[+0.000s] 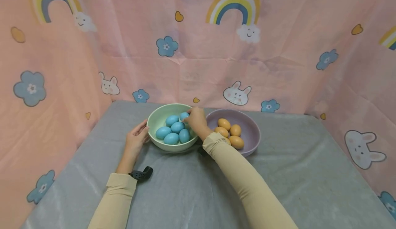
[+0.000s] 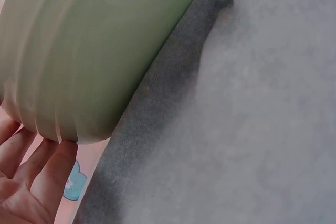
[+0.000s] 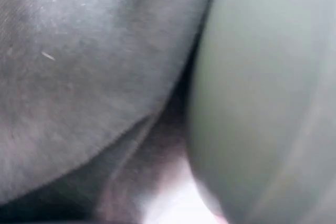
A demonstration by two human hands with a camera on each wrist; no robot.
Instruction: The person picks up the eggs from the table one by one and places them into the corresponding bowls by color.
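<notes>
A light green bowl [image 1: 173,148] holds several blue eggs [image 1: 177,127]. My left hand [image 1: 136,140] rests against the bowl's left side; in the left wrist view its nearly straight fingers [image 2: 58,169] touch the ridged outer wall. Reaching over the right rim, my right hand [image 1: 196,120] has thumb and fingertips around a blue egg [image 1: 184,116] at the back right of the bowl. The hand partly covers that egg. In the right wrist view only the blurred green bowl wall [image 3: 262,98] and grey cloth show, with the fingers hidden.
Close on the right stands a purple bowl [image 1: 252,132] with several orange-brown eggs [image 1: 236,142], partly hidden by my right forearm. Both bowls sit on a grey cloth-covered table [image 1: 297,174]. Pink printed curtains [image 1: 198,71] enclose the back and sides.
</notes>
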